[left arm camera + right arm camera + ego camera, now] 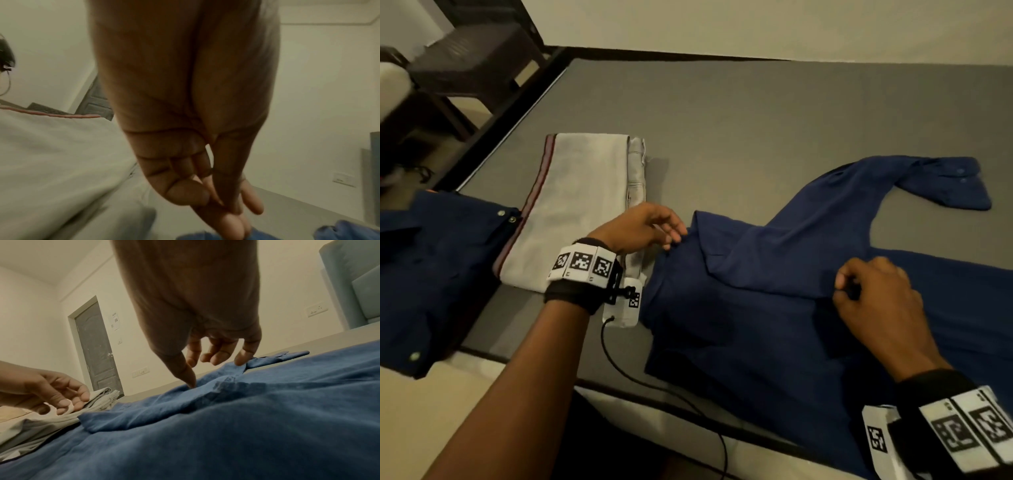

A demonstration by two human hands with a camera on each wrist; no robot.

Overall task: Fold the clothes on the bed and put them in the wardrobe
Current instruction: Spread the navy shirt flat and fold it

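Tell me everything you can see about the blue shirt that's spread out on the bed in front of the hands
The blue shirt is a dark, long-sleeved, soft woven-looking garment lying flat on the grey bed, partly folded. One sleeve runs up and away to the far right, ending in a buttoned cuff. A panel is already folded over the body, leaving a diagonal crease. The left hand touches its left edge near the folded grey garment; the right hand presses on the folded edge, thumb down. Its near edge reaches the mattress edge.
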